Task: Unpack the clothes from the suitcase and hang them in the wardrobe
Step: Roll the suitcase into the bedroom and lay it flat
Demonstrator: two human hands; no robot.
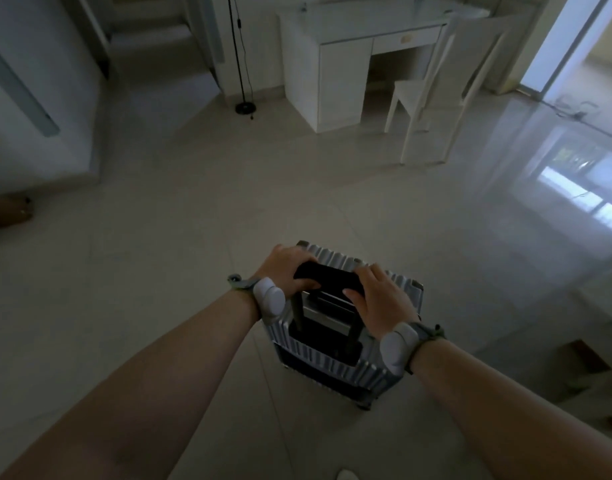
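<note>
Silver ribbed suitcase (318,356) upright on tile floor (159,271), 6 o'clock, closed; clothes not visible. Both hands wrapped round black pull handle (327,280): left hand (284,268) at its 9 o'clock end, right hand (377,299) at 3 o'clock end. Handle axis runs 10-to-4; case body directly below grip. Tall white door (38,98) with bar handle at 10 o'clock, probably wardrobe, well apart, nearer left hand.

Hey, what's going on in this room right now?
A person grips the black pull handle of a silver suitcase, left hand and right hand both curled round it. The suitcase stands upright and closed on the tiled floor, facing a white desk and chair. No clothes are out yet.
</note>
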